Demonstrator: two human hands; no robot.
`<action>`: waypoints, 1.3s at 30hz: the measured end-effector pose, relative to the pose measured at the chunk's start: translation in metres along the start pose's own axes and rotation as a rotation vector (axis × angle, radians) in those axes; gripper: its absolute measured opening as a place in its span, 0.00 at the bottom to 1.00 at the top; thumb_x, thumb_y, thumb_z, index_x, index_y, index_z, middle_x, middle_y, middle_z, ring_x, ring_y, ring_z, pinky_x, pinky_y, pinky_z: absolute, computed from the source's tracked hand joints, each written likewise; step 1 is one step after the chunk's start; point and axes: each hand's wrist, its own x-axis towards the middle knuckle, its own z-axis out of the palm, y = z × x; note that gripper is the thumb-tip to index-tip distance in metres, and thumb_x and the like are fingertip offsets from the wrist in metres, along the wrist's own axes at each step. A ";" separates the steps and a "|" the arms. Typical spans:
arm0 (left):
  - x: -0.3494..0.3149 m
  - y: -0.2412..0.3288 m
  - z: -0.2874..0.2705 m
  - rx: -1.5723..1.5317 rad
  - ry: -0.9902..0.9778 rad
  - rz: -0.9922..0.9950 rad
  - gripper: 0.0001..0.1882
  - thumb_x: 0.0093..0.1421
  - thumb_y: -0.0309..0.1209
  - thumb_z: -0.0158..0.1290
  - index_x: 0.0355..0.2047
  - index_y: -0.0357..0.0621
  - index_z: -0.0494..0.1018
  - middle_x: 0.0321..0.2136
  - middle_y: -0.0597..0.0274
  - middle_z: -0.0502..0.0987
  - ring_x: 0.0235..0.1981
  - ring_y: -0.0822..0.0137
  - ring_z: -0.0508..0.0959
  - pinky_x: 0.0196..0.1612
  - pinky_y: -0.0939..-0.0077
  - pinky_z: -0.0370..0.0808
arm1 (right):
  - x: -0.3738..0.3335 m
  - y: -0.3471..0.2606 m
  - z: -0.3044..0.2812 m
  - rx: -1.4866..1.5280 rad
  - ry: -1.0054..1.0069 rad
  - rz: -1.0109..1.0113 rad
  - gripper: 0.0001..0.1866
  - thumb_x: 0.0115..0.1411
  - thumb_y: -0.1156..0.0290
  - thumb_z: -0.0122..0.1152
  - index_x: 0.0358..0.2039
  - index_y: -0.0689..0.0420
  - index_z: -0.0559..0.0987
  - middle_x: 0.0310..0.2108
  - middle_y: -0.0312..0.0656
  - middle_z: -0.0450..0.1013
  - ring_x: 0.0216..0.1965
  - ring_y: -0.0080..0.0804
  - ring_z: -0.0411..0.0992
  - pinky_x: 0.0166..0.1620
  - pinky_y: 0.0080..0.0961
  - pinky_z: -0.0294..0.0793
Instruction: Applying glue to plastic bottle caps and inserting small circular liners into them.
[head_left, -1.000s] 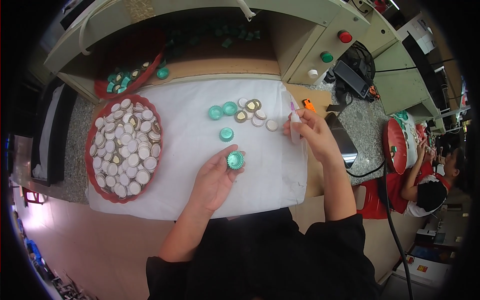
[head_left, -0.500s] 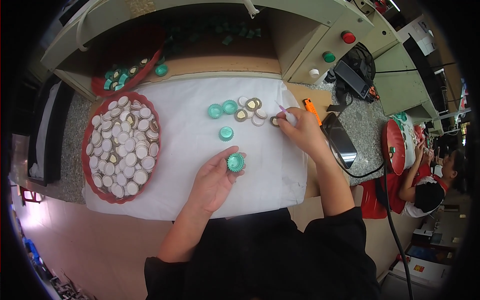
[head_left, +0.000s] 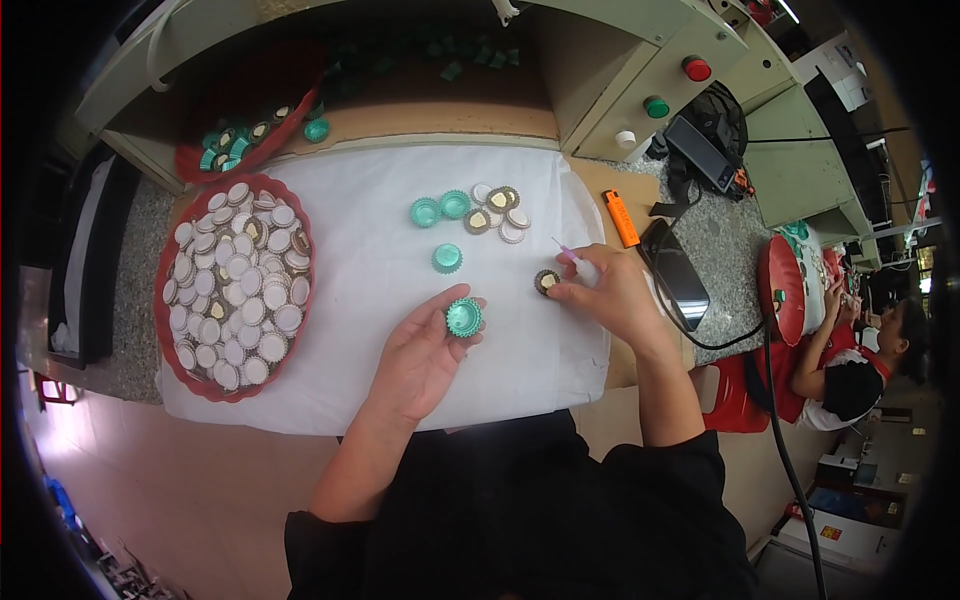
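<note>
My left hand (head_left: 412, 355), palm up, holds a green fluted cup (head_left: 463, 317) with its hollow side facing up. In my right hand (head_left: 628, 298) is a small white squeeze bottle (head_left: 585, 270) with a purple needle tip. The fingers of that hand also pinch a dark-rimmed fluted disc (head_left: 546, 283) with a pale centre, just above or on the white sheet (head_left: 370, 260). Farther off, a green cup (head_left: 447, 258) lies alone, and two more green cups (head_left: 426, 212) sit side by side. Next to them is a loose cluster of fluted discs (head_left: 497, 210), some white-faced.
A red scalloped tray (head_left: 308, 300) heaped with white discs stands at left. Another red tray (head_left: 290, 135) with green pieces leans in the shelf opening. An orange cutter (head_left: 620, 218), a phone (head_left: 676, 275) and a black cable (head_left: 720, 349) lie at right. A person sits beyond.
My right hand has moved nearer with the bottle and the disc, tilting the disc so its pale centre shows. My left hand still holds the green cup and has shifted slightly left.
</note>
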 end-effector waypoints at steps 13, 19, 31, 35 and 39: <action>0.000 -0.002 -0.001 0.030 -0.016 0.012 0.19 0.60 0.31 0.38 0.49 0.33 0.58 0.44 0.49 0.65 0.41 0.65 0.68 0.45 0.74 0.65 | -0.005 0.004 0.015 -0.073 0.015 -0.025 0.19 0.38 0.72 0.64 0.34 0.61 0.74 0.31 0.46 0.69 0.32 0.38 0.69 0.36 0.25 0.66; -0.001 -0.001 0.000 0.019 0.001 0.005 0.19 0.60 0.31 0.38 0.49 0.33 0.58 0.43 0.49 0.65 0.40 0.65 0.68 0.45 0.74 0.65 | -0.003 0.006 0.013 -0.046 -0.020 -0.045 0.18 0.38 0.74 0.64 0.34 0.60 0.75 0.31 0.45 0.69 0.32 0.38 0.69 0.36 0.24 0.66; 0.001 -0.003 -0.003 -0.067 -0.043 0.012 0.19 0.60 0.32 0.38 0.49 0.36 0.58 0.45 0.52 0.64 0.40 0.66 0.68 0.44 0.73 0.66 | -0.033 -0.029 0.041 0.767 0.003 0.046 0.14 0.43 0.78 0.62 0.33 0.62 0.73 0.27 0.32 0.69 0.28 0.15 0.65 0.31 0.10 0.65; 0.001 -0.004 0.001 -0.032 -0.005 0.031 0.19 0.58 0.32 0.41 0.48 0.37 0.58 0.45 0.52 0.65 0.43 0.65 0.67 0.46 0.73 0.66 | -0.042 -0.045 0.060 0.763 0.110 0.060 0.13 0.43 0.76 0.64 0.32 0.62 0.74 0.25 0.31 0.69 0.22 0.10 0.61 0.26 0.08 0.61; 0.000 -0.003 0.000 -0.036 -0.015 0.037 0.19 0.57 0.31 0.43 0.48 0.37 0.58 0.45 0.52 0.65 0.46 0.63 0.66 0.47 0.72 0.66 | -0.043 -0.053 0.069 0.603 0.217 -0.028 0.13 0.42 0.75 0.65 0.30 0.62 0.74 0.25 0.31 0.70 0.21 0.11 0.61 0.25 0.09 0.61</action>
